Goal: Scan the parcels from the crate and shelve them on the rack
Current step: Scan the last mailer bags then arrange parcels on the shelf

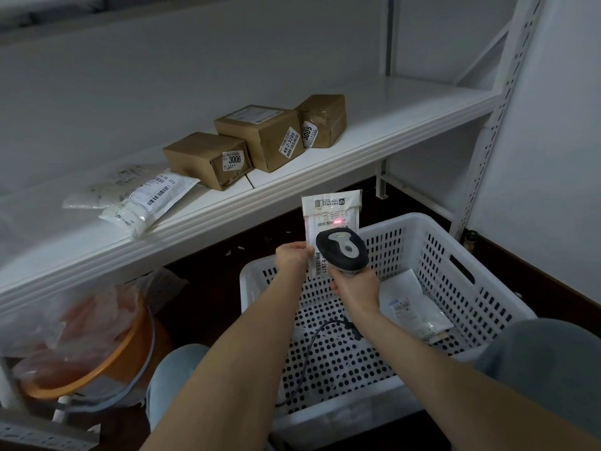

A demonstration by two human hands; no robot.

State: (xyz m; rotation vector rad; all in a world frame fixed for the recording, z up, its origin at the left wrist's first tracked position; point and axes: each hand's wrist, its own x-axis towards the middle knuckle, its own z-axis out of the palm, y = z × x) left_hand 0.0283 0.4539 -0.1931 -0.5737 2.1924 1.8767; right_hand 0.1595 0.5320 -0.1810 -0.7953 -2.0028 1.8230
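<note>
above the crate we pinch a white parcel in our left hand; right hand fingers curl round the scanner, red light on the parcel.

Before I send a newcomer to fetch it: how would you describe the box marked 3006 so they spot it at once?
On the white rack shelf above the white crate, three brown cardboard boxes sit in a row. It is the leftmost box, beside the white plastic mailers. It lies lowest of the three, and its end sticker reads 3006.
</note>
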